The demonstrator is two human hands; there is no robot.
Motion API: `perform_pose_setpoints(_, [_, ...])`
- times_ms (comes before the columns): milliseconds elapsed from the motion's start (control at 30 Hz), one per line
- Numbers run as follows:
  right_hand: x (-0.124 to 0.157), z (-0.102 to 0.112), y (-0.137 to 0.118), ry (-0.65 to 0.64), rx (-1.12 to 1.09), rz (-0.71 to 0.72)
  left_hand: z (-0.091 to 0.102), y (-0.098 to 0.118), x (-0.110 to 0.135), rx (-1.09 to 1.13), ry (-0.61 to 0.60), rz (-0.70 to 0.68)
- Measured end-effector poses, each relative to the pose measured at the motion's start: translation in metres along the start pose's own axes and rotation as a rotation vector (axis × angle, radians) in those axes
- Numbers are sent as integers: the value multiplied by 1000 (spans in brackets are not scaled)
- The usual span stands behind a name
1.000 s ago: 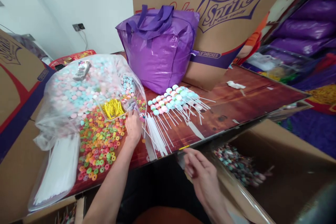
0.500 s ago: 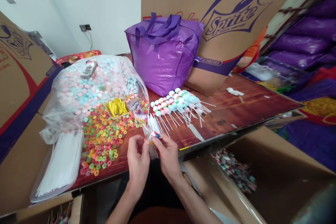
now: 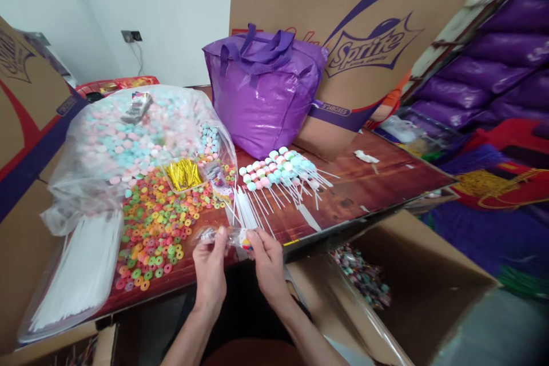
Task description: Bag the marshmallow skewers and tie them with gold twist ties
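Cardboard from a printed carton (image 3: 343, 23) filled the back, with a purple bag (image 3: 261, 91) in front of it on the wooden table (image 3: 377, 177). An open box (image 3: 429, 269) below the table edge held small multicoloured pieces, too blurred to name. A clear sack of pastel candies (image 3: 128, 137) bulged at the left, and a loose pile of ring candies (image 3: 158, 229) spread before it, so much stock seemed unused. A row of candy skewers (image 3: 278, 168) lay assembled, apparently unwrapped, beside bare white sticks (image 3: 249, 209). At the near edge the left hand (image 3: 210, 269) and right hand (image 3: 268, 260) each pinched an end of a small clear wrapper (image 3: 231, 237) with a coloured piece inside.
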State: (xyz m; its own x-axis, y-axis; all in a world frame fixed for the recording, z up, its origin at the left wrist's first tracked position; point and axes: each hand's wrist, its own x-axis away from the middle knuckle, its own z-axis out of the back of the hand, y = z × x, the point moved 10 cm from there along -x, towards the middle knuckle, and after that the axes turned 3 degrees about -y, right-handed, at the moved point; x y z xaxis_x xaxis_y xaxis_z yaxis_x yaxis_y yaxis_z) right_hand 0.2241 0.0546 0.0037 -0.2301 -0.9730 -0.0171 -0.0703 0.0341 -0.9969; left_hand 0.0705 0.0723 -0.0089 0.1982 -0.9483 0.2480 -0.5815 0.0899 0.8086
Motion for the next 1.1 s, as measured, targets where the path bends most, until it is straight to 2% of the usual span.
perform_pose_setpoints(167, [-4, 3, 1, -56, 114, 18, 6, -6, -2, 63, 28, 115])
perform_pose_setpoints(267, [-8, 4, 0, -94, 196, 35, 14, 4, -8, 51, 78, 49])
perform_pose_setpoints(333, [-11, 4, 3, -87, 142, 6, 15, 11, -10, 4, 92, -43])
perform_pose_setpoints(433, [-15, 0, 11, -86, -59, -63, 10, 16, -10, -95, 70, -157])
perform_pose_setpoints(533, [-19, -6, 16, -93, -239, -120, 7, 18, -11, -168, 51, -204])
perform_pose_setpoints(600, [-22, -7, 17, -89, -258, -130, 6, 18, -13, -172, 42, -198])
perform_pose_setpoints(800, [-28, 2, 12, 38, -84, -63, 12, 5, -21, -53, 51, -67])
perform_pose_setpoints(933, [-38, 0, 4, 10, 23, -32, 17, 5, -24, -30, 89, -70])
perform_pose_setpoints(1100, [-58, 8, -9, -14, 208, 33, 8, 4, -26, -3, 48, -44])
